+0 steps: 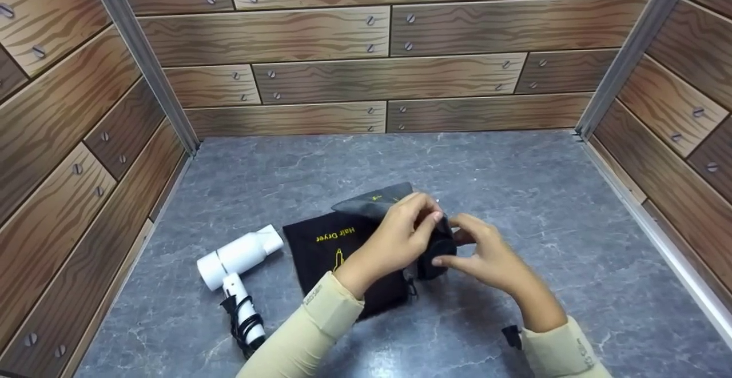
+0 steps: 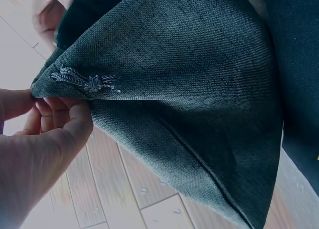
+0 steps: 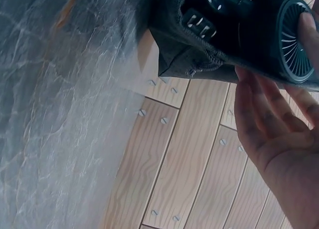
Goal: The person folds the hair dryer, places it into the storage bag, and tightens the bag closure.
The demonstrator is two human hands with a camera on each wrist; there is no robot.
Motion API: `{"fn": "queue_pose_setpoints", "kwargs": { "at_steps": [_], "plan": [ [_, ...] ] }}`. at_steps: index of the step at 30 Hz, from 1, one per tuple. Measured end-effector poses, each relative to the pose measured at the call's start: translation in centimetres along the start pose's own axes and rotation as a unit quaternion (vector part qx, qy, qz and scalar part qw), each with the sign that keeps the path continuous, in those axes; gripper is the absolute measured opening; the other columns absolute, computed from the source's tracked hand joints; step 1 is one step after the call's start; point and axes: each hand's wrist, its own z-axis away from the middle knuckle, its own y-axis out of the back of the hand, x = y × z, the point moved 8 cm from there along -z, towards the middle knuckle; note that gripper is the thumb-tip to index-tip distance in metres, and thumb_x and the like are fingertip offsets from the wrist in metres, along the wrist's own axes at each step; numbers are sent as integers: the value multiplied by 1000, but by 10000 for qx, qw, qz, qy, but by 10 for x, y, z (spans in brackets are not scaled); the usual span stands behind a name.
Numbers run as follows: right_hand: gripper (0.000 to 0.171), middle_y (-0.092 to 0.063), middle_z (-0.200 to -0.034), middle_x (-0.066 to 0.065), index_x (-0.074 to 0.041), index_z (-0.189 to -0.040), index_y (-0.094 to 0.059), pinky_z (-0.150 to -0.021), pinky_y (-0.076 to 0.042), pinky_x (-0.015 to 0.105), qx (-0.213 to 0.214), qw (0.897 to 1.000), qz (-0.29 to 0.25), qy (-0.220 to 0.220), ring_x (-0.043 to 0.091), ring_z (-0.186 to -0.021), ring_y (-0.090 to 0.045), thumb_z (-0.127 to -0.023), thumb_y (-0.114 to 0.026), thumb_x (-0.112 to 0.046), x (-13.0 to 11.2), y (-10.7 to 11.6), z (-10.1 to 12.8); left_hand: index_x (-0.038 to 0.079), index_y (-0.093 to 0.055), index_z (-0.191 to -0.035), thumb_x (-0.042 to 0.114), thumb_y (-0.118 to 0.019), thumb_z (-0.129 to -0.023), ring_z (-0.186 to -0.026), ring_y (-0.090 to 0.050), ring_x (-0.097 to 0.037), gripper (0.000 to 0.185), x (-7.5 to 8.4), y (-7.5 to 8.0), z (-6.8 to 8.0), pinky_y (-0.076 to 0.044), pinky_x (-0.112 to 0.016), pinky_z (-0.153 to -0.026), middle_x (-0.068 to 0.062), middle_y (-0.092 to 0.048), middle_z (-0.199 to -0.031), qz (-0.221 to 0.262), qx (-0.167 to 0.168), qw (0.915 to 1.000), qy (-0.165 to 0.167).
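A white hair dryer (image 1: 240, 258) lies at the left of the grey tabletop (image 1: 514, 195), near a flat black pouch (image 1: 326, 246). Beside it, the left hand (image 1: 400, 241) pinches the rim of a grey cloth bag (image 1: 372, 202), while the right hand (image 1: 486, 258) grips a black hair dryer (image 1: 437, 249) sitting in the bag's mouth, above the tabletop's middle.
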Motion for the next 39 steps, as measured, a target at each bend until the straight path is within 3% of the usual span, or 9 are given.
{"fn": "queue_pose_setpoints", "kwargs": {
  "at_steps": [6, 11, 16, 20, 24, 27, 33, 39],
  "plan": [
    [43, -69, -97, -6, -13, -104, -70, -75, -63, 30, 530, 9962, 634, 267, 12, -86, -71, -72, -99, -18, -6, 1, -4, 8, -66, -103, 9, -59, -107, -89, -56, -7, 9, 1, -1, 4, -50, -20, -83, -1, -67, -101, 98, -80, 9999, -34],
    [41, -62, -85, -8, -14, -90, -64, -65, -56, 27, 791, 9899, 1083, 465, 8, -77, -61, -70, -100, -12, -10, -2, -8, 6, -67, -103, 10, -59, -107, -88, -54, -5, 9, 2, -1, 8, -49, -20, -82, 0, -64, -98, 260, -153, 9995, -8],
    [41, -52, -75, -9, -15, -76, -55, -59, -43, 23, 1080, 9846, 1250, 574, 5, -68, -49, -74, -94, -3, -13, -1, -13, 5, -70, -103, 10, -61, -107, -88, -57, -4, 11, 2, 1, 12, -52, -20, -82, -1, -66, -99, 365, -156, 9992, -10],
    [39, -51, -71, -8, -14, -72, -55, -57, -42, 23, 1252, 9820, 1321, 499, 5, -66, -47, -79, -89, 2, -14, 1, -17, 5, -72, -105, 11, -62, -106, -89, -59, -4, 12, -1, 3, 14, -53, -20, -82, -1, -69, -101, 445, -188, 9988, 15],
    [36, -53, -69, -6, -14, -72, -57, -57, -42, 23, 985, 9848, 1377, 386, 6, -64, -47, -79, -87, 5, -12, -5, -22, 5, -73, -107, 13, -64, -106, -89, -61, -4, 12, -12, 4, 19, -56, -21, -81, -3, -70, -103, 583, -328, 9977, 100],
    [38, -49, -67, -7, -15, -70, -55, -56, -38, 23, 605, 9888, 1341, 251, 7, -63, -44, -74, -79, 14, -9, -11, -24, 9, -73, -103, 20, -70, -103, -86, -61, -3, 11, -27, 3, 25, -56, -22, -78, 0, -68, -99, 555, -519, 9965, 354],
    [38, -44, -68, -8, -15, -70, -51, -58, -36, 22, 145, 9913, 1307, 42, 7, -64, -42, -63, -58, 22, -4, -18, -21, 17, -64, -80, 42, -80, -94, -63, -51, -1, 33, -61, 2, 49, -46, -19, -59, 9, -60, -73, -44, -1156, 9852, 1266],
    [34, -49, -71, -6, -16, -73, -54, -60, -39, 22, -219, 9927, 1173, -165, 7, -67, -45, -65, -62, 16, 2, -21, -16, 14, -63, -80, 39, -82, -81, -66, -52, -5, 32, -70, 9, 64, -46, -22, -61, 7, -58, -75, -603, -1397, 9749, 1623]
  ]
}}
